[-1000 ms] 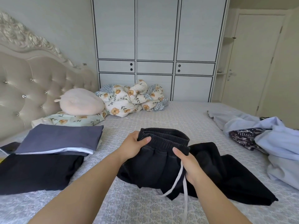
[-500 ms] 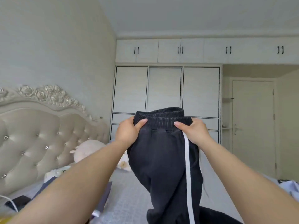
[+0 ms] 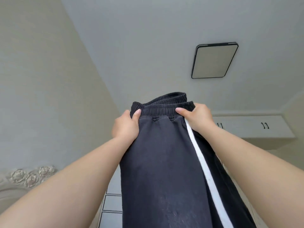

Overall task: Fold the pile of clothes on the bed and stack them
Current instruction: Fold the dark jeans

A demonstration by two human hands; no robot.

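1. Overhead, both hands hold a pair of dark trousers [image 3: 164,162] up by the waistband [image 3: 162,107], against the ceiling.
2. Left hand [image 3: 126,126] grips the waistband's left end; its thumb lies across the front of the ribbed elastic and the other fingers are hidden behind the cloth.
3. Right hand [image 3: 198,120] grips the right end the same way, thumb on the front, fingers curled round the back.
4. Trousers hang straight down between the forearms and run out of the bottom edge of the view. The waistband shows two layers, one behind the other.
5. White stripe [image 3: 207,175] runs down the right side of the trousers, starting just under the right hand.
6. Square ceiling light [image 3: 214,60] with a dark frame, upper right.
7. White upper cupboards [image 3: 256,127] with dark handles behind the right forearm; more cupboard fronts show lower down, between the left arm and the trousers.
8. Carved headboard [image 3: 31,176] with rose shapes, lower left edge.
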